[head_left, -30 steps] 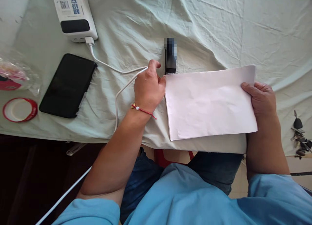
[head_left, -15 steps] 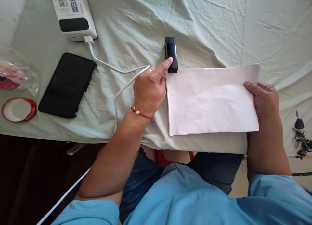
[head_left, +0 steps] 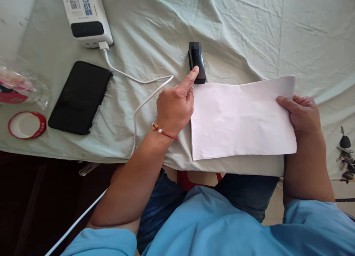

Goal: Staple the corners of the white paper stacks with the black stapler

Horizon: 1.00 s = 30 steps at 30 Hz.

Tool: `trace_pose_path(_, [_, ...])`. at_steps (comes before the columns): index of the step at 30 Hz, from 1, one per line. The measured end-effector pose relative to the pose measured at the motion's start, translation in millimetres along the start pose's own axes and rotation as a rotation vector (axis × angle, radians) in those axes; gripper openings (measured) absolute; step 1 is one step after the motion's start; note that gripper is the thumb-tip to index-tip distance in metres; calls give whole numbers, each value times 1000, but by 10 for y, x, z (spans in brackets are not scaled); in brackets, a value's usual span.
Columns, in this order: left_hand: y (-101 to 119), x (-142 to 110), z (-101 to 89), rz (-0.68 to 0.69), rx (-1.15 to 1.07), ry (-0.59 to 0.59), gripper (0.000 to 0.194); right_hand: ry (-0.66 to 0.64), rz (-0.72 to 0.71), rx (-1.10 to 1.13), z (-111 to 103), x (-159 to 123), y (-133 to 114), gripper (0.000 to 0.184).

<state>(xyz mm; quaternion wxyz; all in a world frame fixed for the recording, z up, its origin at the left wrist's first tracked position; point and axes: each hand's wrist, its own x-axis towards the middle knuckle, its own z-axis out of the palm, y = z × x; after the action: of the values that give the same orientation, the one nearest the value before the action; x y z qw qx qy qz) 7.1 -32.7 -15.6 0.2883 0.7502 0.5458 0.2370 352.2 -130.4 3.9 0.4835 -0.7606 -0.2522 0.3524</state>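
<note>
The outstretched index finger of my left hand (head_left: 177,104) rests on top of a black stapler (head_left: 200,73), its other fingers curled. That stapler lies on the cloth at the upper left corner of a thin stack of white paper (head_left: 241,119). Its far end is blurred out. The right edge of the paper is pinched in my right hand (head_left: 305,113), thumb on top and fingers underneath, out of sight. Part of the paper's left edge is hidden by my left hand.
A pale green cloth (head_left: 244,26) covers the table. On the left are a white power bank (head_left: 97,15) with a white cable (head_left: 135,126), a black phone (head_left: 80,97), a red-rimmed tape roll (head_left: 41,126) and a plastic bag (head_left: 22,82). Keys (head_left: 345,142) lie far right.
The paper's left end has shifted slightly toward me, and its upper edge now bows a little. My left index finger stays on the stapler. The whole view has drifted slightly.
</note>
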Motion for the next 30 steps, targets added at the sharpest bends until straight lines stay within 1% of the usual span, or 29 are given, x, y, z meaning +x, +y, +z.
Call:
trace_pose_path(3, [-49, -43, 14, 12, -65, 28, 61, -45, 28, -27, -12, -44, -30, 38])
trace_pose_path(5, [-87, -61, 33, 7, -85, 86, 58, -60, 48, -33, -20, -63, -43, 40])
trace_pose_path(7, [-124, -67, 54, -2, -82, 149, 52, -67, 65, -38, -31, -70, -44, 42])
trace_pose_path(9, [-149, -65, 67, -3, -58, 168, 40, -69, 63, -44, -45, -68, -36, 42])
trace_pose_path(11, [-159, -60, 63, 6, -29, 132, 26, -69, 59, -53, -60, -64, -25, 41])
trace_pose_path(13, [-155, -59, 46, 17, -14, 84, 20, -66, 64, -55, -69, -61, -16, 40])
trace_pose_path(18, [-119, -70, -4, 28, -67, 65, 19, -64, 69, -56, -56, -65, -20, 42])
trace_pose_path(25, [-123, -43, -41, 19, -63, 23, 12, -71, 63, -80, -35, -59, -28, 46])
trace_pose_path(30, [-127, -19, -120, 4, -96, -50, 11, -112, 50, -96, -42, -48, -24, 49])
